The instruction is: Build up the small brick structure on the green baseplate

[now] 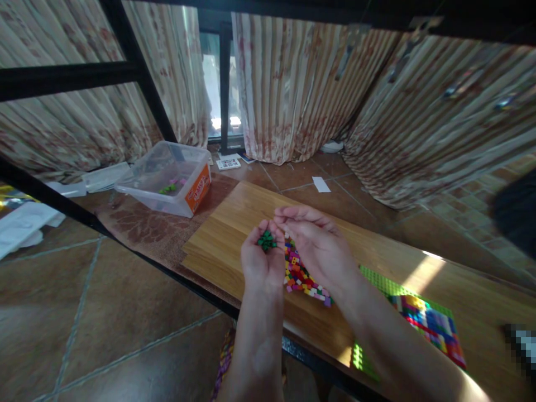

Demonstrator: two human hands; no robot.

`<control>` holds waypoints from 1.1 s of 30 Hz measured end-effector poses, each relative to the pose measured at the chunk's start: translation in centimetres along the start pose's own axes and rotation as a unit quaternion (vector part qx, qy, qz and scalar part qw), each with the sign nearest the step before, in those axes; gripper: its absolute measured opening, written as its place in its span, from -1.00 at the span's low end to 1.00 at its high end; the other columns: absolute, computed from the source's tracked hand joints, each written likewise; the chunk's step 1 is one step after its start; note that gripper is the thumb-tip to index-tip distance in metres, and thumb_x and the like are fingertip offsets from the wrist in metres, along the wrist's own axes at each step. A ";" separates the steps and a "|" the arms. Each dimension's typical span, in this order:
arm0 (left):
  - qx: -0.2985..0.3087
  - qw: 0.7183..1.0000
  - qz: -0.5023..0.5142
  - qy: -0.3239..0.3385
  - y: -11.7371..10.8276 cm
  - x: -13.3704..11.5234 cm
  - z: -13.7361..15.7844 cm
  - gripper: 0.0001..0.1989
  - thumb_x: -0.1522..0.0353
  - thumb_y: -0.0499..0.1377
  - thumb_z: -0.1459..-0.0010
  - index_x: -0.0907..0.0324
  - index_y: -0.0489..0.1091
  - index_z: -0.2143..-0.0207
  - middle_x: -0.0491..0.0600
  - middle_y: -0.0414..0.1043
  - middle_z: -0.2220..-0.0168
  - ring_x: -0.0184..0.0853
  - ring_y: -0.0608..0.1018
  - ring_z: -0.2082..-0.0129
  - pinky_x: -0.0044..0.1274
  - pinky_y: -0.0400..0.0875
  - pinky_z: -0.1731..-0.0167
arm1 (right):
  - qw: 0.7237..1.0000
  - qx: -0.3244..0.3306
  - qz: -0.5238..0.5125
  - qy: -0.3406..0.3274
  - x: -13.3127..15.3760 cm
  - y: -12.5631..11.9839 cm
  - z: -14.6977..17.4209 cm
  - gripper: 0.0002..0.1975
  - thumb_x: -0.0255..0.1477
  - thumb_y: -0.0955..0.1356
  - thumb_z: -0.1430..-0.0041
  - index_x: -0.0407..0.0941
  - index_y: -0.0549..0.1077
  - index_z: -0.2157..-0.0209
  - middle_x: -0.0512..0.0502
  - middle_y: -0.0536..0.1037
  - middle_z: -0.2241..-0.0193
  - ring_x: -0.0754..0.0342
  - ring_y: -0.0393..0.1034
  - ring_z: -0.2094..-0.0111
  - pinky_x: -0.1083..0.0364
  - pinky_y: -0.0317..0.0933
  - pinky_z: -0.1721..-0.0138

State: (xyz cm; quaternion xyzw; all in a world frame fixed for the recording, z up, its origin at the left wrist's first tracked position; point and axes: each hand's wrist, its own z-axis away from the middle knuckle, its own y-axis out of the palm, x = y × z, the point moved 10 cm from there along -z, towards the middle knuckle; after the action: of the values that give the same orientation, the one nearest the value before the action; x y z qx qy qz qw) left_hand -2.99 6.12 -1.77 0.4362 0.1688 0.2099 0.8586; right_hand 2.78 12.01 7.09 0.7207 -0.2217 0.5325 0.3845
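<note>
Nearest, two bare forearms (262, 329) reached over a long brown wood-grain bench (226, 223). At ten o'clock from the left hand (263, 265), a clear rectangular plastic tub (167, 206) bore an orange label (198, 190), its lettering too blurred to read; at four o'clock sat a studded lime-green plastic baseplate (377, 280). The right hand (318, 240), fingers loosely bent, partly hid a multicoloured pile of plastic bricks (299, 276); whether it gripped anything I could not tell. The left fingers curled into a cup holding small dark-green plastic bricks (267, 240); a level palm and no finger gaps seemed safest.
</note>
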 end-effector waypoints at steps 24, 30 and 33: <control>0.044 0.998 -0.025 0.043 0.5 -3.9 0.4 -0.84 0.49 -0.07 -0.21 0.24 0.24 0.41 -0.17 0.18 0.59 -0.59 0.21 0.70 -0.72 0.06 0.73 | 0.710 0.245 0.649 -0.123 -7.9 -1.4 -1.7 -0.83 -0.50 0.33 -0.12 -0.06 0.54 0.26 -0.10 0.49 0.18 -0.02 0.26 0.15 0.01 0.13 0.11; 0.039 0.997 -0.066 0.028 0.3 -3.4 0.2 -0.84 0.49 -0.06 -0.20 0.23 0.24 0.43 -0.17 0.18 0.59 -0.57 0.21 0.71 -0.70 0.05 0.72 | 0.716 0.241 0.643 -0.123 -7.5 -1.7 -1.4 -0.91 -0.53 0.32 -0.11 -0.13 0.49 0.38 -0.14 0.50 0.21 -0.01 0.29 0.15 0.02 0.15 0.10; 0.023 0.991 -0.131 0.025 -0.1 -3.0 0.1 -0.88 0.49 -0.01 -0.16 0.24 0.26 0.43 -0.17 0.19 0.60 -0.57 0.21 0.71 -0.69 0.05 0.72 | 0.751 0.211 0.615 -0.119 -5.7 -1.6 -1.3 -0.88 -0.50 0.29 -0.18 -0.13 0.48 0.34 -0.12 0.51 0.27 0.03 0.34 0.20 0.04 0.18 0.13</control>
State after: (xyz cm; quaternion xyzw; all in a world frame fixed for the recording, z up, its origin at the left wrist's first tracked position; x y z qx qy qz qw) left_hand -5.49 4.53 -1.47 0.4249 0.2506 0.1018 0.8639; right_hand 1.33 13.51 1.43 0.5493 -0.5429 0.5971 -0.2169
